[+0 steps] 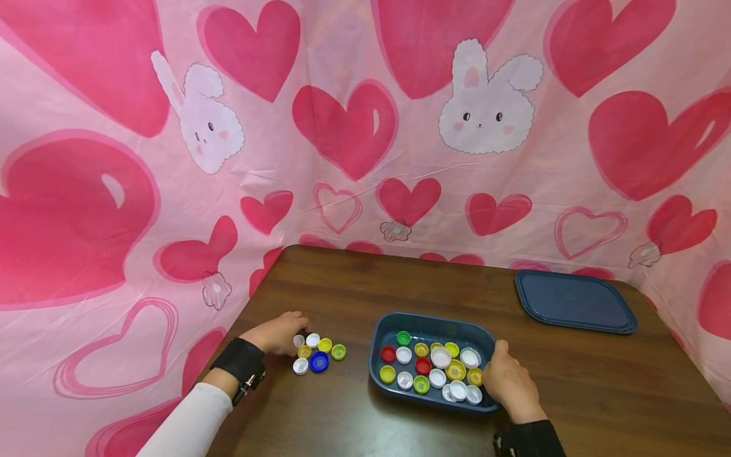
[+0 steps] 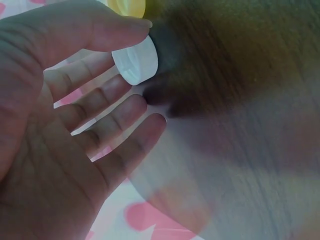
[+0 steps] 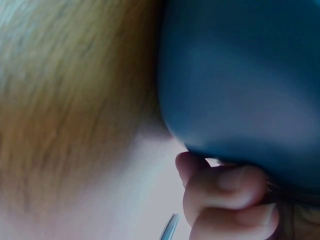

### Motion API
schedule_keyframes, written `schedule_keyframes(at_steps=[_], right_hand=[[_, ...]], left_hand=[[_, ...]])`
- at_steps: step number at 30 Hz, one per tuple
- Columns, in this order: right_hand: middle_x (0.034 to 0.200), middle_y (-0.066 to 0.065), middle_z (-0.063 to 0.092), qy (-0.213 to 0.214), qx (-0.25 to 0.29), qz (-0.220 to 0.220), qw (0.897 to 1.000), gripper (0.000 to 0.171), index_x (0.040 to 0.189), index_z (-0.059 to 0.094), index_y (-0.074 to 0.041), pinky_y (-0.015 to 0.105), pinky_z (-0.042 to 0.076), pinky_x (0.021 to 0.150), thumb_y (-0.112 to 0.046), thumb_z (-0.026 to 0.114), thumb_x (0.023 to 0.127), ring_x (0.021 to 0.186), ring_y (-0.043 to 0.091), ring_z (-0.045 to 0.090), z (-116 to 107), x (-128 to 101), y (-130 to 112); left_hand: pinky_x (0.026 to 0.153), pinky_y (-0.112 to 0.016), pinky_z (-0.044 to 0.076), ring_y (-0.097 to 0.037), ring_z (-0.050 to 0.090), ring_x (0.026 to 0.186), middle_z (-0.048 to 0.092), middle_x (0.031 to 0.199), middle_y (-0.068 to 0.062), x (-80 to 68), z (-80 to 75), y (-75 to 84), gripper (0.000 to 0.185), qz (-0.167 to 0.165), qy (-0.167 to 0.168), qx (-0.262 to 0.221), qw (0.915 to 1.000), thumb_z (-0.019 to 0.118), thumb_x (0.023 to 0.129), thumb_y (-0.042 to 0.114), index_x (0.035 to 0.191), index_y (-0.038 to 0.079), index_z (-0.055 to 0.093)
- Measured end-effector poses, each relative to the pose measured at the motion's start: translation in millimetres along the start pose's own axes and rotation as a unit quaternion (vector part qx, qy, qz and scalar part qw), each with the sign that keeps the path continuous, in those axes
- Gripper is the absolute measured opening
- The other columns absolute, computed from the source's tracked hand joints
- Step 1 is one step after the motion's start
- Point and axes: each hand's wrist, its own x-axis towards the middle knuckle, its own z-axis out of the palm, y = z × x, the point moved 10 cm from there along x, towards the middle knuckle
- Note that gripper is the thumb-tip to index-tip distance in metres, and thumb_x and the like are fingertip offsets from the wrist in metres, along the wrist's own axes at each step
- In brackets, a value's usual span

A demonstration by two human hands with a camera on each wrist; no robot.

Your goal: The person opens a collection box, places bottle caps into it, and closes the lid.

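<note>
My left hand is at the left part of the table, over a small group of bottle caps. Between its thumb and forefinger it pinches a white bottle cap; the other fingers spread below. Beside it lie a blue cap, a light green cap, and several yellow and white ones. At the right end of a dark blue tub, my right hand grips the rim, its curled fingers against the outside wall. Inside the tub are several red, white, yellow and green caps.
A flat dark blue lid lies at the table's back right. The brown wooden table meets a pink curtain printed with hearts and rabbits at its back and left edges.
</note>
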Motion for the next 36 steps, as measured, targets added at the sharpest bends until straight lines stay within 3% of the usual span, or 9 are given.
schedule_keyframes(at_steps=[11, 18, 23, 32, 36], right_hand=[[0.096, 0.029, 0.062, 0.003, 0.001, -0.006, 1.000, 0.037, 0.125, 0.032, 0.008, 0.050, 0.048, 0.065, -0.010, 0.046, 0.096, 0.079, 0.038, 0.060, -0.2, -0.6, -0.2], [0.096, 0.030, 0.062, 0.006, 0.001, -0.001, 1.000, 0.038, 0.126, 0.032, 0.009, 0.049, 0.049, 0.065, -0.009, 0.047, 0.096, 0.078, 0.038, 0.060, -0.7, -0.5, -0.1], [0.097, 0.031, 0.062, 0.010, 0.001, -0.004, 1.000, 0.037, 0.125, 0.033, 0.008, 0.051, 0.049, 0.066, -0.009, 0.047, 0.096, 0.080, 0.039, 0.061, -1.4, -1.0, -0.6], [0.097, 0.030, 0.061, 0.009, 0.002, -0.001, 1.000, 0.037, 0.125, 0.033, 0.008, 0.050, 0.049, 0.066, -0.010, 0.047, 0.096, 0.079, 0.038, 0.060, -1.1, -1.2, -0.3], [0.099, 0.031, 0.061, 0.009, 0.005, 0.003, 1.000, 0.038, 0.126, 0.033, 0.009, 0.051, 0.049, 0.067, -0.010, 0.048, 0.096, 0.078, 0.038, 0.060, -1.2, -1.1, 0.1]], left_hand=[[0.077, -0.039, 0.051, -0.019, 0.051, 0.081, 0.054, 0.085, -0.001, 3.9, -2.4, -0.2, 0.026, 0.005, 0.020, 0.000, 0.9998, 0.081, 0.074, -0.003, 0.090, 0.010, 0.065], [0.079, -0.037, 0.054, -0.018, 0.053, 0.080, 0.054, 0.086, -0.001, 11.5, -18.6, 19.7, 0.027, 0.014, 0.029, 0.013, 0.9994, 0.081, 0.074, -0.005, 0.093, 0.006, 0.066], [0.085, -0.038, 0.058, -0.018, 0.058, 0.087, 0.057, 0.092, 0.001, 21.9, -27.6, 48.2, 0.032, 0.024, 0.018, 0.008, 0.9995, 0.083, 0.077, -0.002, 0.104, 0.007, 0.068], [0.092, -0.037, 0.057, -0.020, 0.062, 0.102, 0.062, 0.110, -0.005, 46.2, -32.6, 119.0, 0.043, 0.109, 0.015, 0.075, 0.9911, 0.082, 0.081, 0.006, 0.121, 0.005, 0.066], [0.092, -0.035, 0.057, -0.018, 0.061, 0.105, 0.062, 0.111, -0.003, 52.8, -32.2, 151.1, 0.042, 0.133, 0.003, 0.076, 0.9881, 0.082, 0.083, 0.012, 0.122, 0.010, 0.066]])
